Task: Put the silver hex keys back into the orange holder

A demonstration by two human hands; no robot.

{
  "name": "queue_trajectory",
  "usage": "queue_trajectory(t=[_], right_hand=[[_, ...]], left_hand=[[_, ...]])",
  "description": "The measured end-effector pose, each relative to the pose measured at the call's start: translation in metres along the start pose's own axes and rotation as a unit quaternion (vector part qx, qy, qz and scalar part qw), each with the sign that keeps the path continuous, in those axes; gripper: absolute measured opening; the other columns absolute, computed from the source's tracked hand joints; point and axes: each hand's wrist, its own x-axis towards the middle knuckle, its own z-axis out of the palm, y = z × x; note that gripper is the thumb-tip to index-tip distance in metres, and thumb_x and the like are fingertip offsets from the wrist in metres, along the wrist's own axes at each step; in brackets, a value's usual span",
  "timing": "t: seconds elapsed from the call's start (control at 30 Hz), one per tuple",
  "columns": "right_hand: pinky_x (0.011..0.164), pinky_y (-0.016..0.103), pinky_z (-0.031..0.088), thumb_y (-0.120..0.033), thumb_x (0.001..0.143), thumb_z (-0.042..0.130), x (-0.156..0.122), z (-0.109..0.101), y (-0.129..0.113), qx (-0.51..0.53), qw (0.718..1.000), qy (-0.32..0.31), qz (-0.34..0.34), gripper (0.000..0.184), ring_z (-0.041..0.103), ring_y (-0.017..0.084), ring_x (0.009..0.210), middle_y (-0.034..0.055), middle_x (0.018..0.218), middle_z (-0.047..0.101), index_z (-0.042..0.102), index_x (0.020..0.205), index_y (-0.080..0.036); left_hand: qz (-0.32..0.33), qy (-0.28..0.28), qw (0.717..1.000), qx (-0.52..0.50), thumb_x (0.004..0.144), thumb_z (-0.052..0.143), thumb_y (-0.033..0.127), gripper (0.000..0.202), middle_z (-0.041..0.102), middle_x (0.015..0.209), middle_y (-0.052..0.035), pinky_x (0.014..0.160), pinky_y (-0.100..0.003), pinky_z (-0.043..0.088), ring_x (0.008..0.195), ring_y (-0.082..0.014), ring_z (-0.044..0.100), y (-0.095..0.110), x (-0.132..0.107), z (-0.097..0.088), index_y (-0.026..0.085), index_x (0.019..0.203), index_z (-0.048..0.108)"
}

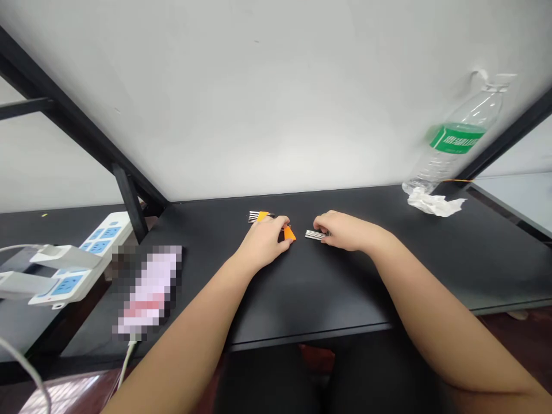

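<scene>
My left hand (265, 238) rests on the black table (302, 287) with its fingers curled over a small orange and black object (288, 233). Just beyond that hand lies a bundle of thin silver metal strips with an orange band (257, 216). My right hand (342, 230) lies a little to the right, its fingers pinched on the end of a second small bundle of silver strips (314, 234), which rests on the table between the two hands.
A clear plastic bottle with a green label (457, 138) leans against the white wall at the back right, crumpled white paper (433, 203) beside it. At the left are a white power strip with blue sockets (92, 247), plugged chargers and a blurred phone (149, 290) on a cable.
</scene>
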Motion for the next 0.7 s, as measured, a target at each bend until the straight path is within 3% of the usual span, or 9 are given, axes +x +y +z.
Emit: queue_trajectory(t=[0.13,0.3,0.47,0.57,0.7], right_hand=[[0.083,0.033,0.048,-0.020,0.090,0.064,0.002,0.002,0.002,0.006,1.000,-0.006,0.004,0.025,0.063,0.026,0.103,0.0096,0.110,0.066,0.069,0.114,-0.024],[0.087,0.035,0.047,-0.021,0.093,0.062,0.003,0.002,0.000,0.014,1.000,-0.009,-0.023,0.020,0.058,0.027,0.112,0.0093,0.108,0.067,0.072,0.110,-0.022],[0.088,0.034,0.046,-0.034,0.096,0.064,0.016,0.010,-0.019,0.041,0.994,0.085,-0.058,0.018,0.059,0.023,0.106,0.0078,0.112,0.067,0.072,0.106,-0.022],[0.090,0.034,0.043,-0.027,0.097,0.060,0.032,0.021,-0.033,0.042,0.990,0.127,-0.034,0.014,0.061,0.021,0.103,0.0056,0.107,0.070,0.072,0.100,-0.022],[0.085,0.035,0.040,-0.021,0.095,0.055,0.047,0.033,-0.041,0.016,0.990,0.140,0.005,0.016,0.061,0.021,0.099,0.0045,0.101,0.071,0.070,0.089,-0.022]], left_hand=[[0.003,0.000,1.000,0.003,0.089,0.068,0.038,0.041,0.071,0.120,-0.0090,0.099,-0.041,0.053,0.116,-0.0278,0.065,-0.001,0.000,0.001,0.025,0.127,0.062],[0.001,0.003,1.000,-0.004,0.088,0.069,0.037,0.042,0.071,0.121,-0.0087,0.100,-0.040,0.053,0.117,-0.0274,0.065,-0.002,0.000,0.002,0.025,0.128,0.062],[0.004,0.004,1.000,-0.020,0.087,0.069,0.035,0.042,0.072,0.122,-0.0077,0.098,-0.041,0.053,0.116,-0.0278,0.065,0.001,0.000,0.000,0.024,0.126,0.061],[0.012,0.006,1.000,-0.023,0.086,0.069,0.034,0.034,0.073,0.116,-0.0067,0.093,-0.042,0.053,0.112,-0.0291,0.066,0.004,0.001,-0.002,0.026,0.119,0.063],[0.010,0.006,1.000,-0.028,0.084,0.069,0.033,0.030,0.073,0.109,-0.0062,0.094,-0.042,0.053,0.110,-0.0298,0.066,0.008,0.002,-0.003,0.027,0.114,0.065]])
